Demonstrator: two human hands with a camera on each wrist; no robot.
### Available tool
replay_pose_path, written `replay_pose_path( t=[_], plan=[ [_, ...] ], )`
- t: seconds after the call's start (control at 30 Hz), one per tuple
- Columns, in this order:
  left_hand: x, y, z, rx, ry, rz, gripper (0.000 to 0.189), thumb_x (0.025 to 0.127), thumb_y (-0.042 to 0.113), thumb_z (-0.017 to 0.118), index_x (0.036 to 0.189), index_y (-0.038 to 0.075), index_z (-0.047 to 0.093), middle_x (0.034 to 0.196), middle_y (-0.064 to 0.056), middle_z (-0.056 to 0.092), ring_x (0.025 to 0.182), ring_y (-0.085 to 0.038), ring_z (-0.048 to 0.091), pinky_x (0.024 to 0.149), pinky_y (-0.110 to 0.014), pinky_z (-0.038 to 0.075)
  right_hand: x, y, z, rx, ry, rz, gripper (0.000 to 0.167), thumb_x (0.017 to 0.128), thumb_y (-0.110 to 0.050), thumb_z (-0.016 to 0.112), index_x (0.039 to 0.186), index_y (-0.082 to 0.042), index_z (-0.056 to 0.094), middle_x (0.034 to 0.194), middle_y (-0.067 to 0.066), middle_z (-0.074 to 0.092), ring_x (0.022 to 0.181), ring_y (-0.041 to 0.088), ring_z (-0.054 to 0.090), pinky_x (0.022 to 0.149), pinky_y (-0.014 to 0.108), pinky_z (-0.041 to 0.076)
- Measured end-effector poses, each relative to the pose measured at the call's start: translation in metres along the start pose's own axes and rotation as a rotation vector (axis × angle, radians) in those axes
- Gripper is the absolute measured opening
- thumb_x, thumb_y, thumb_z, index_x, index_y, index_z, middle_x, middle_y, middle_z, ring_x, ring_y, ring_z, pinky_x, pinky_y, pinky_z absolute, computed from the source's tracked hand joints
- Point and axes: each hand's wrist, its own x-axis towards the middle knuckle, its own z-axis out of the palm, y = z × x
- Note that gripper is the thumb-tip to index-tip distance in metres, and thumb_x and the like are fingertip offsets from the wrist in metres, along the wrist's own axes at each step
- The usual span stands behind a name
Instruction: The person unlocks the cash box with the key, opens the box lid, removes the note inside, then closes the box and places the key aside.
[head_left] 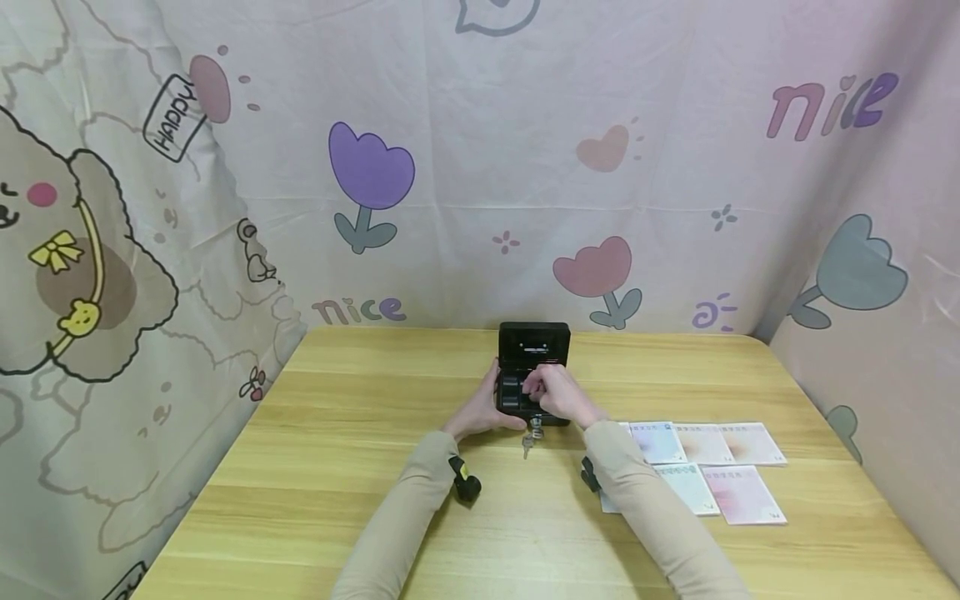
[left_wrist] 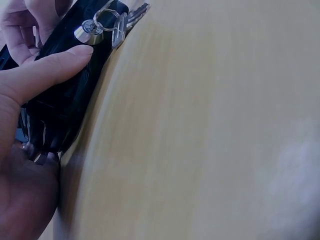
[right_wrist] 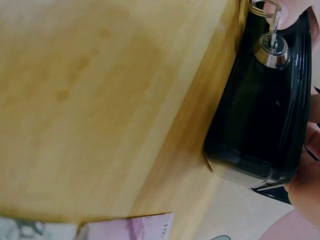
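Note:
A small black cash box [head_left: 513, 333] stands on the wooden table with its lid raised, showing a compartmented black tray [head_left: 510, 392] inside. My left hand [head_left: 480, 412] grips the box at its left side, the thumb lying along the front wall below the rim, as the left wrist view shows. Over the right part of the interior, my right hand [head_left: 561, 393] reaches in with bent fingers; the fingertips are hidden, so what they hold cannot be made out. A key sits in the silver lock [right_wrist: 272, 51] on the front, and further keys [head_left: 527, 446] dangle from its ring.
Several pastel banknotes [head_left: 753, 496] lie in two rows on the table [head_left: 337, 467] to the right, partly behind the right sleeve [head_left: 637, 492]. A printed cloth [head_left: 480, 167] hangs behind the table's far edge and along both sides.

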Motion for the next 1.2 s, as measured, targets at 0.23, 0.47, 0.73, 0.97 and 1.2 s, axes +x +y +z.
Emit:
replay_pose_path(
  t=[0.23, 0.47, 0.73, 0.97, 1.2],
  plan=[
    [-0.001, -0.001, 0.001, 0.017, 0.008, -0.057, 0.13, 0.069, 0.006, 0.09, 0.162, 0.013, 0.0, 0.161, -0.018, 0.035, 0.146, -0.034, 0.038, 0.127, -0.053, 0.026, -0.004, 0.004, 0.004, 0.07, 0.063, 0.026, 0.011, 0.084, 0.005, 0.072, 0.092, -0.002, 0.076, 0.088, 0.009, 0.072, 0.081, 0.016, 0.064, 0.078, 0.032, 0.057],
    [-0.001, -0.001, 0.001, 0.019, 0.021, -0.05, 0.131, 0.067, 0.006, 0.091, 0.163, 0.011, 0.002, 0.164, -0.017, 0.03, 0.15, -0.035, 0.031, 0.127, -0.055, 0.022, -0.01, 0.008, 0.003, 0.458, 0.361, 0.291, 0.013, 0.09, -0.006, 0.071, 0.101, 0.001, 0.072, 0.088, 0.008, 0.066, 0.082, 0.014, 0.053, 0.074, 0.022, 0.043],
    [-0.004, 0.0, 0.002, 0.059, 0.028, -0.139, 0.136, 0.069, 0.015, 0.091, 0.161, 0.006, -0.008, 0.17, -0.022, 0.006, 0.155, -0.039, 0.02, 0.129, -0.055, 0.017, -0.01, 0.007, 0.003, 0.708, 0.55, 0.567, 0.038, 0.095, -0.016, 0.064, 0.127, 0.002, 0.054, 0.115, 0.013, 0.056, 0.097, 0.019, 0.051, 0.086, 0.027, 0.044],
    [-0.005, 0.0, -0.001, 0.086, 0.018, -0.107, 0.137, 0.068, 0.016, 0.092, 0.161, 0.003, -0.008, 0.168, -0.025, 0.009, 0.153, -0.043, 0.023, 0.127, -0.057, 0.021, -0.012, -0.004, -0.003, 1.09, 0.479, 0.603, 0.06, 0.105, -0.028, 0.048, 0.156, -0.008, 0.022, 0.156, 0.021, 0.031, 0.137, 0.037, 0.037, 0.12, 0.049, 0.034],
    [-0.009, 0.0, -0.007, 0.094, 0.011, -0.145, 0.137, 0.068, 0.013, 0.092, 0.16, 0.002, -0.008, 0.169, -0.022, 0.007, 0.155, -0.039, 0.019, 0.129, -0.054, 0.017, -0.016, -0.007, -0.004, 1.244, 0.367, 0.493, 0.064, 0.109, -0.033, 0.032, 0.163, -0.009, 0.006, 0.17, 0.014, 0.012, 0.155, 0.037, 0.016, 0.132, 0.049, 0.009]
  ],
)
